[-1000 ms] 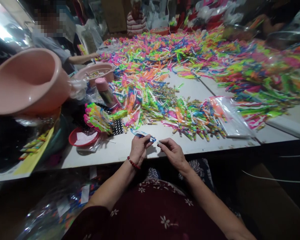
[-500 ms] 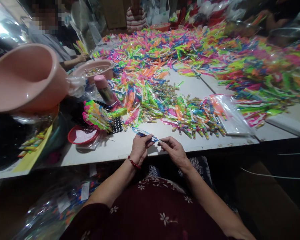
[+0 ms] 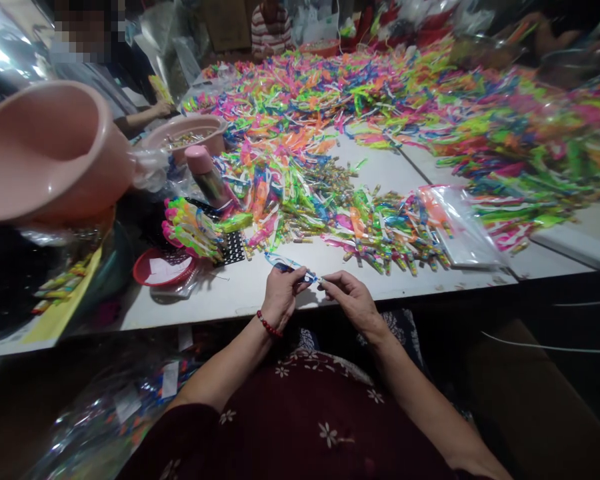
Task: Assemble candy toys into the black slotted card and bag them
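Low over the table's front edge, my left hand (image 3: 281, 293) pinches a small blue plastic piece (image 3: 307, 276) with a thin blue loop trailing to the left. My right hand (image 3: 354, 303) closes thumb and fingers on the piece's right end, where a small pale tip shows. The exact kind of piece is too small to make out. Just beyond both hands lies a pile of colourful plastic strips (image 3: 300, 200), many with short printed tubes at their ends. A clear plastic bag (image 3: 467, 233) rests to the right of that pile.
At left stand a large pink basin (image 3: 45, 153), a smaller pink basin (image 3: 213, 127), a pink-capped flask (image 3: 205, 173), a red dish (image 3: 143, 270) and an upright bundle of strips (image 3: 190, 230). A co-worker's hand (image 3: 163, 108) is at the far left. The white table (image 3: 210, 300) ends before my lap.
Both hands keep their pinch on the blue piece, with only a very slight shift of the fingers. The view has moved a little; the co-worker's hand at far left has dipped slightly.
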### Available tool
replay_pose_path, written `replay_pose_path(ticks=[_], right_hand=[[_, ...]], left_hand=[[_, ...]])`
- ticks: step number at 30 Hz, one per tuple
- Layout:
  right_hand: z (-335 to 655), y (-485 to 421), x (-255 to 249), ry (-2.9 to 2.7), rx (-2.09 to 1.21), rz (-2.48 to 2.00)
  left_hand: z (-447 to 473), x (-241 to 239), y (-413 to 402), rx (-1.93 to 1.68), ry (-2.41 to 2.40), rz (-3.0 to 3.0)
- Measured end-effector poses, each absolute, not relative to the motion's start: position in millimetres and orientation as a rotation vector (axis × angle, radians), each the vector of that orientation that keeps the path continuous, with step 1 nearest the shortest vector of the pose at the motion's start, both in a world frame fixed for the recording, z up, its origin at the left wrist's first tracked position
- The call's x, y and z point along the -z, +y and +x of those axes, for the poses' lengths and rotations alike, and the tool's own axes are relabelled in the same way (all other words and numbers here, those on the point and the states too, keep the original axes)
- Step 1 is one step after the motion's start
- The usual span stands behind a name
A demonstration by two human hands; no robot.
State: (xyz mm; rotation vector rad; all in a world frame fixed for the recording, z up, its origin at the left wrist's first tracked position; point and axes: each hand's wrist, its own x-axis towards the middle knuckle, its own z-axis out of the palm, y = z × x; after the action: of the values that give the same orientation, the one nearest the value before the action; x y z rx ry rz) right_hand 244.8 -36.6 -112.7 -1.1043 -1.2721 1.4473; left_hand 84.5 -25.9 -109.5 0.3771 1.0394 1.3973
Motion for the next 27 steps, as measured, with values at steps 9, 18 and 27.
replay_pose_path(ticks=[9, 18, 27], right_hand=[[246.9, -38.7, 110.5, -1.407, -1.353, -1.074], [248.9, -42.1, 108.6, -1.446, -1.292, -1.104], [236.7, -40.9, 123.1, -1.677, -1.118, -1.237]], left_hand=[[82.2, 103.7, -31.3, -1.387, 1.039, 0.359], [81.9, 96.8, -32.8, -1.357, 1.034, 0.396], [106.7, 78.6, -55.1, -1.214, 0.877, 0.563]])
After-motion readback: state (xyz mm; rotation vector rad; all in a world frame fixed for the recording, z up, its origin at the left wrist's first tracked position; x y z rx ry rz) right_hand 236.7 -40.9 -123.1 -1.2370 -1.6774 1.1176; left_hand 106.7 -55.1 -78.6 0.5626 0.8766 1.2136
